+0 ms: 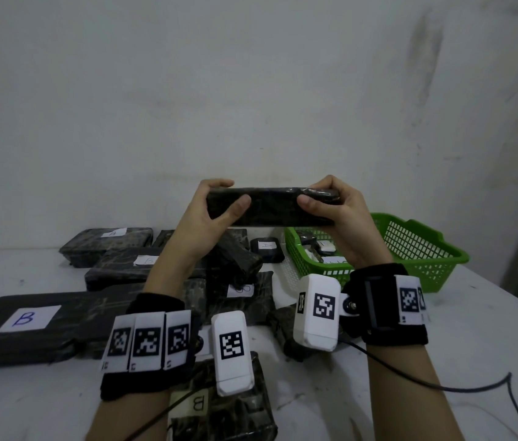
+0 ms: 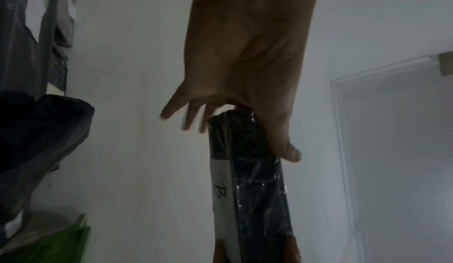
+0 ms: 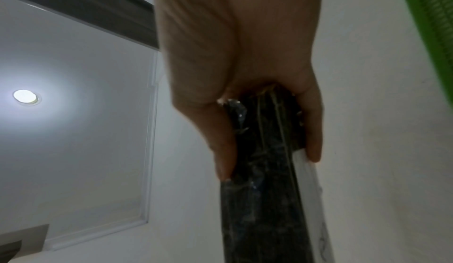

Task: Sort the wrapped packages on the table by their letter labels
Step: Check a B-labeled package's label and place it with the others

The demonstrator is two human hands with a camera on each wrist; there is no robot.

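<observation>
I hold one black wrapped package [image 1: 272,206] in the air above the table, lengthwise between both hands. My left hand [image 1: 226,194] pinches its left end, thumb in front and fingers over the top. My right hand [image 1: 318,195] grips the right end the same way. In the left wrist view the package [image 2: 257,199] shows a white label [image 2: 220,189] on its far face, with a letter that looks like B. The right wrist view shows thumb and fingers clamped on the package [image 3: 259,209]. Other black packages lie below, among them a large B package [image 1: 25,319] and an A package [image 1: 108,243].
A green plastic basket [image 1: 426,249] with small items inside stands at the right back of the white table [image 1: 442,329]. Several labelled packages crowd the left and middle, one marked B [image 1: 219,409] near the front edge. A black cable [image 1: 474,389] trails on the right. A wall stands close behind.
</observation>
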